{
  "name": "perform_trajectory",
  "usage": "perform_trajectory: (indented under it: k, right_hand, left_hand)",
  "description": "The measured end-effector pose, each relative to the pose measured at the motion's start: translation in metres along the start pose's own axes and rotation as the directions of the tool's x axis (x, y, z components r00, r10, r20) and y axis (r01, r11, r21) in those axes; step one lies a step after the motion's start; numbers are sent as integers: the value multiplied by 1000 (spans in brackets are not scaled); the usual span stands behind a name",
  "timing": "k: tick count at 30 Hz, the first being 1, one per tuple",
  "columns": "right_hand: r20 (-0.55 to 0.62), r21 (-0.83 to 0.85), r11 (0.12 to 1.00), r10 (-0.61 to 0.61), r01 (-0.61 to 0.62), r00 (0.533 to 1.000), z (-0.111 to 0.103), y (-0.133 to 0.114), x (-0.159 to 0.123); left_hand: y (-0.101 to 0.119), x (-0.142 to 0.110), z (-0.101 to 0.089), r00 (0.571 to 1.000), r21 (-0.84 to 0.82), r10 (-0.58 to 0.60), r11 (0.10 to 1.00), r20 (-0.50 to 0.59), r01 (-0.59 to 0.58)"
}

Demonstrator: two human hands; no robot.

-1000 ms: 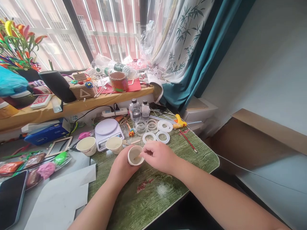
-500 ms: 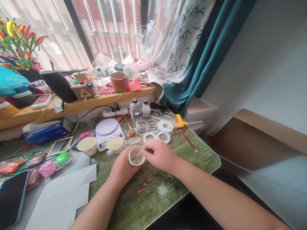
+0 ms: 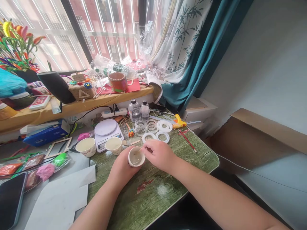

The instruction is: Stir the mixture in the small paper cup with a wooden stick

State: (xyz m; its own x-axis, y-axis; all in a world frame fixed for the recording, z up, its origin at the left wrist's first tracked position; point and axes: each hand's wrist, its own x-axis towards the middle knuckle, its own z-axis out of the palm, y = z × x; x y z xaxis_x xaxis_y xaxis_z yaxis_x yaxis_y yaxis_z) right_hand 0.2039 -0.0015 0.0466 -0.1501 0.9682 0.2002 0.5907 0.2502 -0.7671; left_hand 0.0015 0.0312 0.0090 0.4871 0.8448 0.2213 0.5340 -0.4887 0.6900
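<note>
Our right hand (image 3: 158,155) has eased in over the small white cup (image 3: 136,156), pinched narrow, anything held unclear. Our left hand (image 3: 122,167) cradles it, tilted for reach.

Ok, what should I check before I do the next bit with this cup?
Cup held firmly: ok, the left hand grips the small white cup.
Liquid inside: ok, the pale liquid sits below the rim.
Something to stir with: cannot tell, the right hand hides whatever its fingers pinch.
Kitchen scale reading: cannot tell, too small to see.
Tabletop clean: not ok, a reddish smear marks the green tabletop.
Glue gun away from hands: ok, the yellow glue gun lies apart from them.
</note>
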Motion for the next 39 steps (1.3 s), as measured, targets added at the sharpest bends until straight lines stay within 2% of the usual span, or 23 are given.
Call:
perform_trajectory:
  k: [4, 7, 11, 14, 17, 21, 24, 27, 30, 34, 37, 39]
  right_hand:
    - [68, 67, 998, 9, -14, 998, -1, 0, 2]
    - [5, 63, 998, 26, -26, 1000, -3, -1, 4]
    - [78, 67, 997, 32, -37, 996, -5, -1, 5]
    - [0, 13, 1000, 20, -20, 1000, -4, -1, 4]
    - [44, 22, 999, 23, -24, 999, -1, 0, 2]
    - [-19, -24, 1000, 20, -20, 1000, 1, -1, 1]
    - [31, 23, 1000, 21, -22, 999, 1, -2, 0]
    - [3, 10, 999, 42, -42, 999, 0, -1, 1]
    - [46, 43, 997, 58, -60, 997, 1, 0, 1]
    - [-48, -6, 998, 60, -61, 997, 2, 1, 0]
    - [29, 54, 995, 82, -84, 996, 3, -1, 0]
    - [24, 90, 993, 80, -82, 996, 2, -2, 1]
  left_hand:
    - [1, 0, -1, 1000, -2, 2, 1000, 10, -2]
    - [2, 0, -1, 1000, 6, 13, 1000, -2, -13]
    - [2, 0, 0, 1000, -2, 10, 1000, 7, -10]
    - [1, 0, 0, 1000, 2, 7, 1000, -2, -7]
    - [0, 0, 1, 1000, -6, -9, 1000, 11, 9]
    - [1, 0, 0, 1000, -9, -12, 1000, 20, 12]
    - [2, 0, -1, 1000, -15, -10, 1000, 24, 10]
    - [1, 1, -1, 1000, -7, -8, 1000, 17, 9]
    - [0, 1, -1, 1000, 4, -20, 1000, 17, 20]
    - [1, 1, -1, 999, 13, -29, 1000, 18, 29]
    - [1, 1, -1, 999, 0, -22, 1000, 29, 22]
    - [1, 1, 0, 1000, -2, -18, 1000, 25, 18]
